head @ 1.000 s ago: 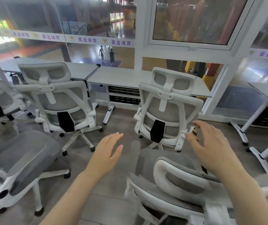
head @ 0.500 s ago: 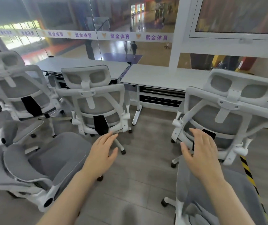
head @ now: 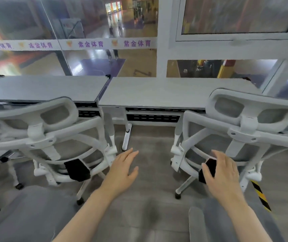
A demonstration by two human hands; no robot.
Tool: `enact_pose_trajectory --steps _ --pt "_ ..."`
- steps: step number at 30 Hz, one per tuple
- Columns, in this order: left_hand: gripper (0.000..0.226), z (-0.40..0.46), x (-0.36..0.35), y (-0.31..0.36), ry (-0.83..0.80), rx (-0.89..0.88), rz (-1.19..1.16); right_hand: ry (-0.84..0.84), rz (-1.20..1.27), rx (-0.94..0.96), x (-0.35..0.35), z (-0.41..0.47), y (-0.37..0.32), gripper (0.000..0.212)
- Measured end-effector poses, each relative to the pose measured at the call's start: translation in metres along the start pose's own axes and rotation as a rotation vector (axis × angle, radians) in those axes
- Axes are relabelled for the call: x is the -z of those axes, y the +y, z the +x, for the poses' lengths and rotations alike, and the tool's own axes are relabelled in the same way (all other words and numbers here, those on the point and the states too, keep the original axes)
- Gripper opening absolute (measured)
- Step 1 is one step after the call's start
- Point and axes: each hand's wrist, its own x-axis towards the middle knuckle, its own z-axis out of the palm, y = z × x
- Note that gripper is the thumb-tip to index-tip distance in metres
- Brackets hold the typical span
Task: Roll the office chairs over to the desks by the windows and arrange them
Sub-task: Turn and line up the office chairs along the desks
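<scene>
Now both grips spread, empty: left hand (head: 124,169) beside left chair (head: 56,137), right hand (head: 222,172) over right chair (head: 235,130) back; contact unclear. Chairs face desk (head: 157,91) front edge.

Two chairs, left (head: 52,137) and right (head: 241,137), face side-by-side desks (head: 157,91) before the windows (head: 87,32).

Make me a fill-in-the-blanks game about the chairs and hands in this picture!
1. Both hands are ___, holding nothing.
2. The two nearest upright chairs show us their ___ sides.
3. The right hand hovers in front of the right chair's ___ lumbar pad.
4. The left hand hangs over the bare ___.

Missing words: empty; back; black; floor
</scene>
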Motion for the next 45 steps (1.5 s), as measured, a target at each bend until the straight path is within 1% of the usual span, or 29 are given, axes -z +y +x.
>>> enact_pose_trajectory --steps 4,8,12,15,19,22,24,26,27,29,31,35,38,40,42,45 --pt "0.054 0.076 -0.010 0.012 -0.068 -0.082 -0.029 0.036 -0.017 -0.111 0.012 0.042 0.012 0.055" --pt "0.056 0.154 -0.028 0.029 -0.155 -0.170 -0.064 0.154 -0.008 -0.192 0.023 0.081 0.027 0.054" --pt "0.061 0.232 -0.052 0.052 -0.247 -0.281 -0.123 0.248 0.036 -0.324 0.034 0.123 0.036 0.064" --pt "0.065 0.292 -0.072 0.071 -0.335 -0.381 -0.144 0.223 0.059 -0.403 0.034 0.156 0.043 0.072" --pt "0.076 0.364 -0.099 0.089 -0.468 -0.540 -0.060 0.237 -0.029 -0.495 0.026 0.201 0.052 0.071" --pt "0.079 0.399 -0.116 0.102 -0.600 -0.631 0.061 0.282 0.018 -0.602 0.016 0.229 0.057 0.076" --pt "0.069 0.412 -0.123 0.109 -0.652 -0.670 0.097 0.341 -0.010 -0.665 0.010 0.241 0.060 0.079" --pt "0.055 0.416 -0.126 0.115 -0.649 -0.703 0.113 0.404 -0.086 -0.712 0.005 0.248 0.063 0.080" --pt "0.052 0.415 -0.126 0.117 -0.638 -0.718 0.126 0.431 -0.108 -0.728 0.005 0.249 0.064 0.081" --pt "0.054 0.410 -0.127 0.119 -0.607 -0.731 0.136 0.474 -0.126 -0.742 0.005 0.251 0.068 0.080" --pt "0.061 0.405 -0.131 0.121 -0.572 -0.735 0.128 0.499 -0.103 -0.764 0.009 0.252 0.073 0.074" --pt "0.062 0.391 -0.142 0.130 -0.517 -0.810 0.131 0.536 -0.047 -0.759 0.021 0.254 0.089 0.048" --pt "0.064 0.378 -0.151 0.140 -0.491 -0.861 0.140 0.507 0.000 -0.754 0.034 0.254 0.101 0.039" --pt "0.067 0.370 -0.158 0.145 -0.503 -0.875 0.141 0.480 0.041 -0.750 0.041 0.253 0.110 0.038" --pt "0.065 0.364 -0.162 0.151 -0.525 -0.895 0.129 0.478 0.077 -0.746 0.049 0.253 0.116 0.038" --pt "0.058 0.358 -0.165 0.157 -0.615 -0.910 0.070 0.487 0.151 -0.724 0.056 0.257 0.124 0.024"
